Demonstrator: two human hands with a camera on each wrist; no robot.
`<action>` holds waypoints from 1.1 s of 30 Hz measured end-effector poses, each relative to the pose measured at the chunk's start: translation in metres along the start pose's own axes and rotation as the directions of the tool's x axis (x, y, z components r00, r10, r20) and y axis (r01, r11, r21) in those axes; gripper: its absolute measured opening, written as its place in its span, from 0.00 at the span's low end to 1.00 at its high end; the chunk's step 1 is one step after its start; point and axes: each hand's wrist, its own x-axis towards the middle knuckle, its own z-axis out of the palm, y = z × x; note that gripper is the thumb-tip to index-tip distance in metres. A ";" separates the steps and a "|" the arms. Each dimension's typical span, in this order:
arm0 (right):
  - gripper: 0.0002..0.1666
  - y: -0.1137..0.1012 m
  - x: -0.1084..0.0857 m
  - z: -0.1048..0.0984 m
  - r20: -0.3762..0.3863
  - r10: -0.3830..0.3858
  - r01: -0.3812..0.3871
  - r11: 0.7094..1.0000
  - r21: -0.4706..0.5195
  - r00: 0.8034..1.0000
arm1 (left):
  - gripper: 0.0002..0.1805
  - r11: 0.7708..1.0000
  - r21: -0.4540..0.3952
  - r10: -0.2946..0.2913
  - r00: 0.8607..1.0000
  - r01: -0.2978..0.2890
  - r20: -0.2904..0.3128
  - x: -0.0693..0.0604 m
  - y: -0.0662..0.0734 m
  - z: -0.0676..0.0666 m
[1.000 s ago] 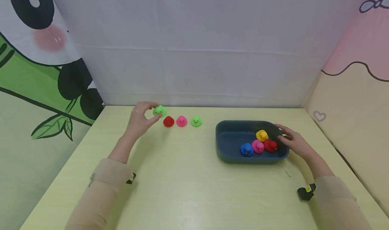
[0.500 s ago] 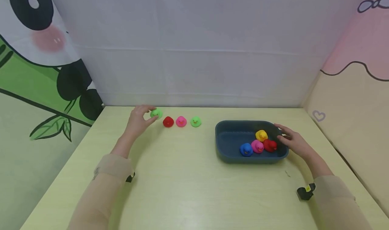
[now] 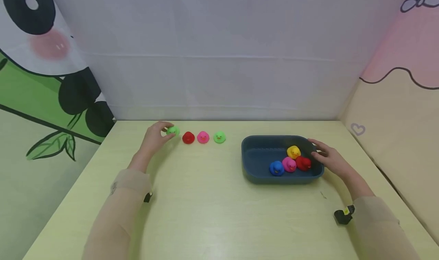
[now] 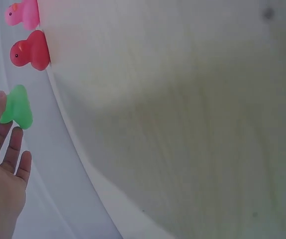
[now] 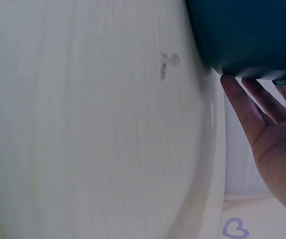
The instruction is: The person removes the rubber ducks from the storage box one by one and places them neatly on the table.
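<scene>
In the head view, my left hand (image 3: 155,140) pinches a green rubber duck (image 3: 173,130) between thumb and fingers at the far left of the table. The same green duck (image 4: 19,107) shows in the left wrist view; whether it touches the table I cannot tell. To its right, a red duck (image 3: 188,137), a pink duck (image 3: 203,137) and another green duck (image 3: 219,137) form a row. My right hand (image 3: 332,159) holds the right end of a dark blue basin (image 3: 260,179), thumb over the rim. From the right wrist, fingertips (image 5: 228,79) meet its outer wall.
Inside the basin sit a blue duck (image 3: 276,168), a pink duck (image 3: 289,164), a red duck (image 3: 303,163) and a yellow duck (image 3: 293,152). A white cloth wall (image 3: 226,88) closes off the table's back edge. Printed panels stand at both sides.
The left hand has brought the green duck down and slightly left, level with the row's left end. The right hand and basin keep their places; the head view shifts a little.
</scene>
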 end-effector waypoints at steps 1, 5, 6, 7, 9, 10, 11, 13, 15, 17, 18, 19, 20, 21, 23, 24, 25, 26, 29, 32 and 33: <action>0.33 0.000 0.000 0.000 -0.002 0.000 0.000 1.000 0.001 1.000 | 0.20 1.000 -0.012 -0.009 1.000 0.009 0.007 0.001 -0.001 0.001; 0.33 0.001 0.001 0.000 -0.004 -0.009 0.009 1.000 -0.005 1.000 | 0.20 0.999 -0.021 -0.025 0.999 0.026 0.039 0.003 -0.005 0.002; 0.33 0.002 0.001 0.000 -0.005 -0.012 0.012 1.000 -0.006 1.000 | 0.20 0.999 -0.019 -0.028 0.998 0.029 0.049 0.004 -0.006 0.002; 0.32 0.002 0.001 0.001 -0.007 -0.015 0.015 1.000 -0.006 1.000 | 0.20 0.999 -0.015 -0.029 0.998 0.030 0.059 0.004 -0.007 0.002; 0.32 0.002 0.002 0.001 -0.009 -0.019 0.019 1.000 -0.006 1.000 | 0.20 0.999 -0.002 -0.039 0.996 0.040 0.080 0.004 -0.008 0.003; 0.32 0.003 0.002 0.001 -0.011 -0.022 0.022 1.000 -0.006 1.000 | 0.20 0.999 0.003 -0.043 0.995 0.043 0.090 0.004 -0.009 0.003; 0.32 0.003 0.002 0.001 -0.012 -0.023 0.023 1.000 -0.005 1.000 | 0.20 0.999 0.008 -0.049 0.994 0.049 0.100 0.004 -0.009 0.003; 0.32 0.003 0.002 0.001 -0.013 -0.022 0.022 1.000 -0.004 1.000 | 0.20 0.998 0.013 -0.065 0.991 0.064 0.120 0.005 -0.010 0.004; 0.32 0.003 0.002 0.001 -0.013 -0.018 0.018 1.000 -0.004 1.000 | 0.21 0.997 0.017 -0.081 0.987 0.079 0.141 0.005 -0.011 0.005; 0.32 0.003 0.002 0.001 -0.013 -0.014 0.014 1.000 -0.004 1.000 | 0.21 0.995 0.019 -0.099 0.982 0.097 0.160 0.006 -0.013 0.006; 0.32 0.003 0.002 0.001 -0.013 -0.012 0.012 1.000 -0.005 1.000 | 0.21 0.994 0.019 -0.108 0.980 0.106 0.167 0.006 -0.014 0.007; 0.32 0.003 0.002 0.001 -0.013 -0.012 0.012 1.000 -0.006 1.000 | 0.21 0.994 0.019 -0.113 0.978 0.111 0.175 0.007 -0.015 0.008; 0.32 0.003 0.002 0.001 -0.013 -0.011 0.011 1.000 -0.006 1.000 | 0.21 0.993 0.017 -0.118 0.977 0.117 0.179 0.007 -0.016 0.008; 0.32 0.003 0.002 0.001 -0.013 -0.011 0.011 1.000 -0.006 1.000 | 0.21 0.993 0.015 -0.122 0.976 0.121 0.182 0.007 -0.018 0.009; 0.32 0.003 0.002 0.001 -0.013 -0.011 0.011 1.000 -0.006 1.000 | 0.21 0.992 0.009 -0.127 0.974 0.128 0.186 0.007 -0.020 0.009; 0.32 0.003 0.002 0.001 -0.013 -0.011 0.011 1.000 -0.006 1.000 | 0.21 0.991 0.007 -0.130 0.974 0.131 0.186 0.007 -0.020 0.009; 0.32 0.002 0.003 0.000 -0.013 -0.012 0.012 1.000 -0.007 1.000 | 0.21 0.991 0.006 -0.130 0.974 0.131 0.185 0.007 -0.021 0.010; 0.32 0.002 0.003 0.000 -0.013 -0.014 0.013 1.000 -0.008 1.000 | 0.21 0.991 0.006 -0.131 0.974 0.132 0.184 0.007 -0.021 0.010; 0.32 0.001 0.002 0.000 -0.013 -0.013 0.013 1.000 -0.008 1.000 | 0.21 0.991 0.005 -0.131 0.974 0.133 0.183 0.007 -0.021 0.010; 0.32 0.000 0.001 0.000 -0.009 -0.006 0.006 1.000 -0.008 1.000 | 0.21 0.990 -0.001 -0.136 0.974 0.139 0.181 0.006 -0.020 0.010; 0.32 0.000 0.000 0.000 -0.009 -0.005 0.005 1.000 -0.008 1.000 | 0.21 0.990 -0.003 -0.137 0.974 0.140 0.180 0.006 -0.020 0.010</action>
